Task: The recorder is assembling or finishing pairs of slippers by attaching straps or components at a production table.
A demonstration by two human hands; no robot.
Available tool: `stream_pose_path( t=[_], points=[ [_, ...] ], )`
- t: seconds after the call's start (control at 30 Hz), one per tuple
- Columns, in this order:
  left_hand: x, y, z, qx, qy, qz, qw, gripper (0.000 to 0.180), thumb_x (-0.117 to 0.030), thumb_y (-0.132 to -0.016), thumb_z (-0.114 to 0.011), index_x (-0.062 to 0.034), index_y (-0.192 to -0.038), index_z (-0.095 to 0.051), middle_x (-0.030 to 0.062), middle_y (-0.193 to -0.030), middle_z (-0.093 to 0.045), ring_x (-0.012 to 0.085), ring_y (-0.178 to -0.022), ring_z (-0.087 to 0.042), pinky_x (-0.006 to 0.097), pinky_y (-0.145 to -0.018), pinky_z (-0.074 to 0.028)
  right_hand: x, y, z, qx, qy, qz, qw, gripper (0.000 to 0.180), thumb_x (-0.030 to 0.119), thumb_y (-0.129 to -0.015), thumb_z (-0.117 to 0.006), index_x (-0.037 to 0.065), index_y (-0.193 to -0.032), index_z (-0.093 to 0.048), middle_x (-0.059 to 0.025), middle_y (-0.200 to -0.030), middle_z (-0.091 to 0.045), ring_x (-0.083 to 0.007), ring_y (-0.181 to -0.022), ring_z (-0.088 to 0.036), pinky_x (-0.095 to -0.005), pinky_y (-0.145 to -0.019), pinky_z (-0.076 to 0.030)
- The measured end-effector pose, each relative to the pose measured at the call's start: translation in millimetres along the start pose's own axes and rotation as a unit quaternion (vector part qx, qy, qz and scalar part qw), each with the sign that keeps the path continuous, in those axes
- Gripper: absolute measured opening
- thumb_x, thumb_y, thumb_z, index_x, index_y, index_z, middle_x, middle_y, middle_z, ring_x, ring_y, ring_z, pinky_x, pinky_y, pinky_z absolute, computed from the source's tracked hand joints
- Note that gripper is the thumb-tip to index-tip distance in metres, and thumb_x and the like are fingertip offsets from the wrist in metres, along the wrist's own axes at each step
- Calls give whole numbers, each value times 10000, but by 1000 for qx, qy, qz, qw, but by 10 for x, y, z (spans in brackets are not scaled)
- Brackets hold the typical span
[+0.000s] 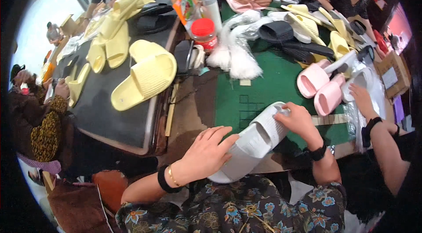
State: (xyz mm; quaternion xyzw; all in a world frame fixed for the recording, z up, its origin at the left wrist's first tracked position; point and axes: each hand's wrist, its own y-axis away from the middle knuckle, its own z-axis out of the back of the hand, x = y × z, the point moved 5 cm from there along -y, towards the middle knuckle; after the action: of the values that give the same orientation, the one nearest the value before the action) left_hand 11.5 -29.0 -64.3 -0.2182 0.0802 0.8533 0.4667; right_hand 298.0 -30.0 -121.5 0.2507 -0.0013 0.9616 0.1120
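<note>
Flower-printed dark garment [250, 209], yours, along the lower edge. Left hand [204, 151], yours: fingers parted wide, tips at the side of the slipper; whether the thumb bears weight, you cannot tell. Grey slipper [244, 158]: one, tilted, between your hands over the near edge of the green tabletop [226, 105]. Right hand [301, 123], yours: thumb and fingers narrow, pinching its far end. Step in hand, by judgement: a look-over of the slipper; the next move seems to call for you to keep that pinch steady and close your left fingers. Pink slippers [329, 95], two, to your right, near a co-worker's hand [362, 100]. Beyond: clear plastic bags [239, 59], bunched; red-lidded jar [203, 35]; farthest, pink slipper [241, 6] in another co-worker's hands.
</note>
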Motion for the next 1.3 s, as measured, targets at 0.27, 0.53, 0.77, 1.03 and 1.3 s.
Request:
stream_pose_path(
  t=[0.27, 0.53, 0.77, 1.03, 1.3],
  points=[
    [1177, 159, 952, -474, -39, 220, 852, 598, -87, -837, -686, 33, -1358, -420, 175, -1339, -481, 277, -1215, -493, 377, -1045, -376, -82, 37, -34, 32, -53, -50, 997, 431, 370, -764, -703, -30, -923, -682, -225, -810, -675, -342, -767, -676, -390, -701, -523],
    [2112, 237, 1029, -479, 429, 234, 729, 350, -12, -889, -614, 67, -1215, -517, 101, -1104, -629, 174, -992, -606, 294, -898, -469, -168, 130, 40, -25, -74, -5, 997, 393, 356, -782, -703, 3, -955, -698, -229, -828, -679, -367, -797, -675, -407, -728, -532],
    [1098, -300, 1370, -380, 488, 144, 773, 298, -58, -947, -551, 62, -1220, -534, 128, -1148, -630, 204, -1011, -624, 319, -919, -491, -126, 122, -133, -24, -107, 40, 993, 335, 381, -846, -628, 60, -919, -689, -213, -856, -681, -411, -816, -656, -472, -754, -528],
    [-912, -2136, 1373, -175, 526, -115, 824, 300, -86, -938, -584, 44, -1207, -563, 89, -1091, -645, 125, -961, -595, 253, -851, -459, -199, 168, -207, -40, -154, 29, 987, 344, 381, -851, -624, 46, -895, -692, -221, -807, -678, -386, -752, -671, -466, -690, -530],
    [-781, -1387, 139, 235, 87, -53, 967, 479, -245, -860, -689, -1, -1244, -539, 160, -1080, -635, 268, -972, -640, 372, -825, -518, -358, 230, -205, 31, -146, 15, 989, 400, 397, -836, -618, 15, -914, -707, -223, -862, -690, -377, -823, -674, -454, -759, -532]
  ],
)
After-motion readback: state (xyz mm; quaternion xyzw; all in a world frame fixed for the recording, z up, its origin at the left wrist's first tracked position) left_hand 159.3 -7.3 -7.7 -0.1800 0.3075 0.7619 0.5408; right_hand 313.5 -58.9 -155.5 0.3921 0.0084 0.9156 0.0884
